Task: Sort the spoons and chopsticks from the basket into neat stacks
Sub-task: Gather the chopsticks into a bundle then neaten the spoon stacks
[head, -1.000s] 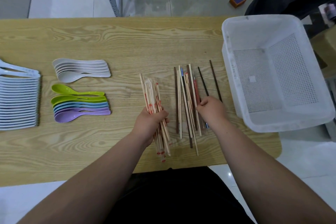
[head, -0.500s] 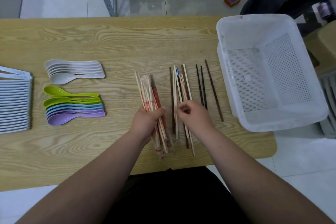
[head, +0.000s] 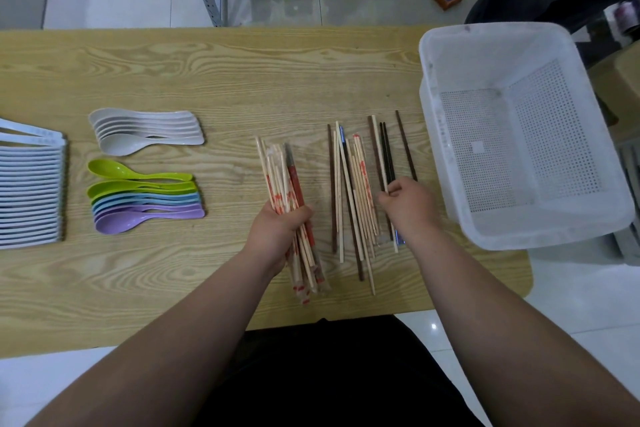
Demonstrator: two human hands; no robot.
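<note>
Gripping overfull chopstick bundle (head: 277, 177) in left hand (head: 277, 232) — liable to splay; pinching dark chopsticks (head: 386, 149) with right hand (head: 407, 208) (may scatter loose pile (head: 349, 184)).

Table (head: 242, 80): basket (head: 428, 121) at 3 o'clock, overhanging the edge. Loose chopsticks (head: 349, 191) at its 9 o'clock, lying along 12–6. Chopstick bundle (head: 277, 170) at their 9 o'clock. Further toward 9: far spoon stack (head: 149, 132) at 12 o'clock of near spoon stack (head: 145, 198). Spoon row (head: 31, 191) at the table's 9 o'clock edge.
</note>
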